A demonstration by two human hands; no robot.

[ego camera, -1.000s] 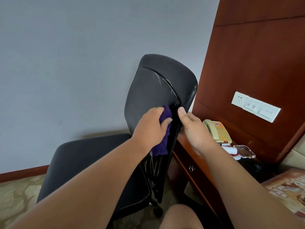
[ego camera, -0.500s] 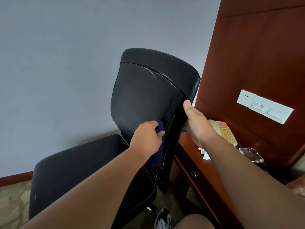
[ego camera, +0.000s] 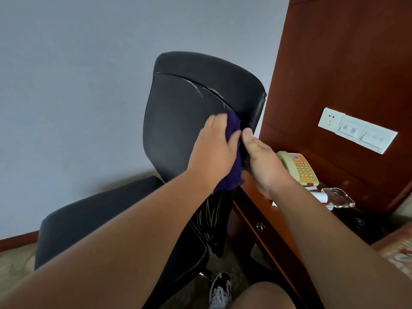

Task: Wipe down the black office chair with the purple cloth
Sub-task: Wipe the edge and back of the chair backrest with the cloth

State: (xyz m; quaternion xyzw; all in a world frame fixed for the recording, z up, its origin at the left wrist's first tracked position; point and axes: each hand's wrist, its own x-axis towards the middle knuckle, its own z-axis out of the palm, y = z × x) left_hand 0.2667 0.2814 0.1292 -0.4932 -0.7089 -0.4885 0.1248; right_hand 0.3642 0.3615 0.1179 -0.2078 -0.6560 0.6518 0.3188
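Note:
The black office chair (ego camera: 178,121) stands in the middle of the view, its cracked backrest facing me and its seat (ego camera: 93,217) low on the left. My left hand (ego camera: 211,150) holds the bunched purple cloth (ego camera: 233,166) against the right side of the backrest. Part of the cloth hangs below the hand. My right hand (ego camera: 262,163) grips the backrest's right edge, thumb on the front and fingers hidden behind it.
A reddish wooden desk (ego camera: 263,210) stands right of the chair, carrying a beige telephone (ego camera: 296,167) and a glass ashtray (ego camera: 338,197). Wall sockets (ego camera: 356,132) sit on the wood panel behind. My knee and one shoe (ego camera: 219,291) are near the chair base.
My left hand has moved the cloth up the right side of the backrest from a lower spot. My right hand slid down a little along the chair's edge.

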